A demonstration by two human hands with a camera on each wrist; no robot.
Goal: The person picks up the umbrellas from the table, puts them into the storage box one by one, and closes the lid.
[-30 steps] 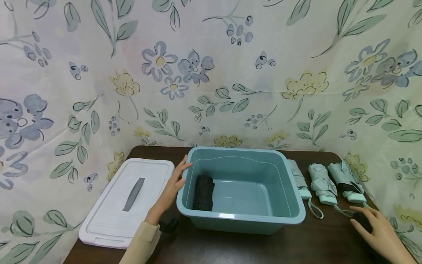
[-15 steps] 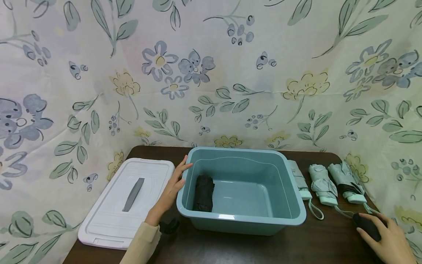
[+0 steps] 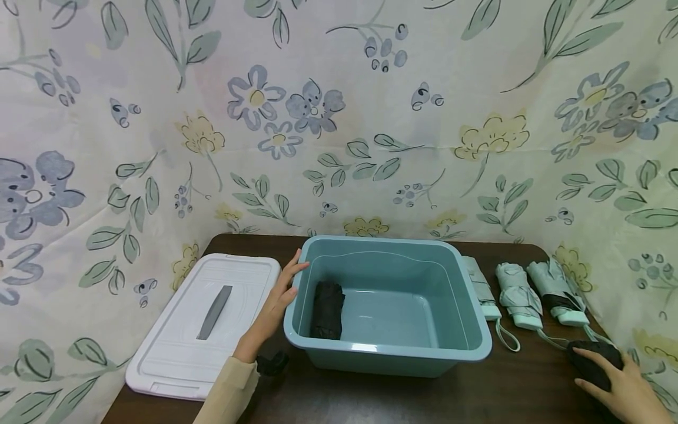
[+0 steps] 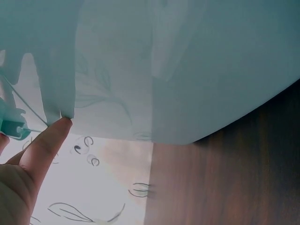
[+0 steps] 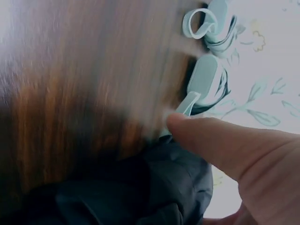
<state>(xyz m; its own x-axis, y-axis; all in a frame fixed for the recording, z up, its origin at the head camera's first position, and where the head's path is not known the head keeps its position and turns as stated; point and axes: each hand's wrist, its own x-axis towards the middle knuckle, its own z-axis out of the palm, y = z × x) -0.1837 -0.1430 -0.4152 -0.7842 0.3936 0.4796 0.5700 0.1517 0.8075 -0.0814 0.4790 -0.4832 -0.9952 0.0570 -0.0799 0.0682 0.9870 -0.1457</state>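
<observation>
A blue-green plastic bin [image 3: 378, 347] stands on the table with a dark folded umbrella [image 3: 327, 311] lying inside at its left. My left hand [image 3: 275, 303] rests on the bin's left rim, its fingers fairly straight; in the left wrist view a fingertip [image 4: 65, 123] touches the outer wall. At the table's right front, my right hand [image 3: 617, 377] grips a black folded umbrella [image 3: 585, 356], thumb on the near side. The right wrist view shows bunched black fabric [image 5: 173, 178] under the thumb [image 5: 206, 136]; part of the umbrella is hidden by the hand.
Several pale green folded umbrellas with wrist straps, such as this middle one [image 3: 519, 297], lie right of the bin. A white lid [image 3: 185, 330] with a grey handle lies at the left. A flower-patterned cloth [image 3: 339, 176] hangs behind the dark wooden table [image 3: 477, 391].
My right hand has shifted slightly right and toward me over the black umbrella, and more of the umbrella shows. My left hand and the bin have stayed in place.
</observation>
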